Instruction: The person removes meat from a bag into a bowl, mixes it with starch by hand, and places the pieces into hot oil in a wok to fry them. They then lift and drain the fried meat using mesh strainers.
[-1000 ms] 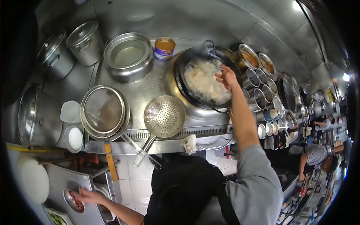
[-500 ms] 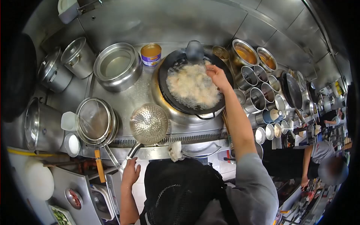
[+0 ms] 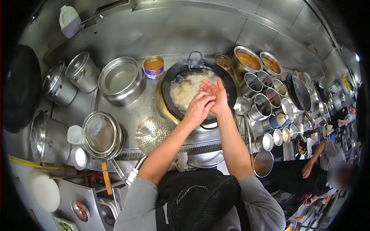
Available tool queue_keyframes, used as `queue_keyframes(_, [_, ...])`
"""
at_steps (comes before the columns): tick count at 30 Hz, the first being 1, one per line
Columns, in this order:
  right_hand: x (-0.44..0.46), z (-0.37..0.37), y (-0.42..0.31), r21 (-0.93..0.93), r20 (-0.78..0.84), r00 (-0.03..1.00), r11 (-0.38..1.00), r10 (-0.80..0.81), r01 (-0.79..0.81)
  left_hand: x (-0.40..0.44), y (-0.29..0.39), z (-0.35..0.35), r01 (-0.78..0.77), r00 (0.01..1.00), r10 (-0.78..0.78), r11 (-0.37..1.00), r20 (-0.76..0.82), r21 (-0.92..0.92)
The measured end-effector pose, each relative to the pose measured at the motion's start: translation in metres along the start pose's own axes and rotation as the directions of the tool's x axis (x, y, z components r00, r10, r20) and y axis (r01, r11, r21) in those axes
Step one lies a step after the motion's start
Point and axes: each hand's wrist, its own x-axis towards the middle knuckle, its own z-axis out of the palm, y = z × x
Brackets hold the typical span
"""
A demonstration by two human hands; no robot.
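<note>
Both hands are over the near edge of a black wok, where pale battered pieces fry in bubbling oil. My right hand is turned palm up, its fingers stretched out and apart. Against its palm and the base of its thumb press the curled fingers of my left hand; whether anything is in them is hidden. A large perforated strainer ladle lies on the counter to the left, beneath my left forearm.
An open tin and a wide metal pot stand left of the wok. Round sieves are stacked nearer. At the right are a ladle and several metal containers. A co-worker stands farther right.
My left hand has come up from beside the strainer ladle's handle to meet my right hand. My right hand has drawn back toward me and turned palm up. The view has shifted slightly.
</note>
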Motion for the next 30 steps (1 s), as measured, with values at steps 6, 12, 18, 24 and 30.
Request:
queue_keyframes(6, [-0.035, 0.008, -0.005, 0.09, 0.052, 0.997, 0.994, 0.055, -0.059, 0.018, -0.014, -0.009, -0.106, 0.993, 0.097, 0.98, 0.06, 0.169])
queue_keyframes(12, [-0.049, -0.004, -0.001, -0.034, 0.069, 0.998, 0.999, 0.002, 0.0, 0.026, -0.023, -0.009, -0.149, 0.984, 0.128, 0.97, 0.12, 0.192])
queue_keyframes(18, [-0.057, -0.004, -0.002, -0.593, -0.071, 0.978, 0.797, -0.194, 0.115, 0.022, -0.037, -0.007, 0.024, 0.998, -0.034, 0.981, 0.049, 0.193])
queue_keyframes(24, [-0.058, -0.007, -0.007, -0.743, 0.667, 0.581, -0.363, -0.467, 0.562, 0.023, -0.038, 0.005, 0.596, 0.776, -0.616, 0.646, 0.137, -0.477])
queue_keyframes(30, [-0.037, 0.033, -0.05, -0.694, 0.718, 0.355, -0.578, -0.599, 0.43, 0.023, -0.021, -0.02, 0.591, 0.758, -0.628, 0.544, 0.179, -0.596])
